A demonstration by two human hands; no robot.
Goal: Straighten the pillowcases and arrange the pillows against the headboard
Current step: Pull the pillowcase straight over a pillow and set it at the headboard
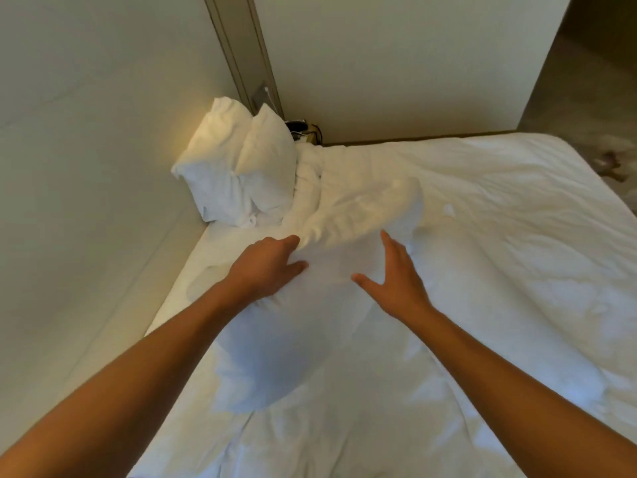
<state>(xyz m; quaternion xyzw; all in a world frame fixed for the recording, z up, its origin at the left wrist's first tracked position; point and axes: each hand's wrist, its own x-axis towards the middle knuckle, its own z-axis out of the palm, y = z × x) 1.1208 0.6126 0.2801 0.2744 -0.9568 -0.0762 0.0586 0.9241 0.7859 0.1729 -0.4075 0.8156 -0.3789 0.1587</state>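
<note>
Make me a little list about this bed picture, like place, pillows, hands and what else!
place: corner of a bed with white sheets, next to a wall
standing pillows: two pillows upright in the corner
near pillow: one pillow lying flat on the bed under the hands
left hand: open, fingers spread, touching the near pillow
right hand: open, fingers straight, over the near pillow
crumpled bedding: bunched beside the standing pillows

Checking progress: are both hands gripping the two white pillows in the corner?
No, the left hand and right hand lie open, away from them.
</note>
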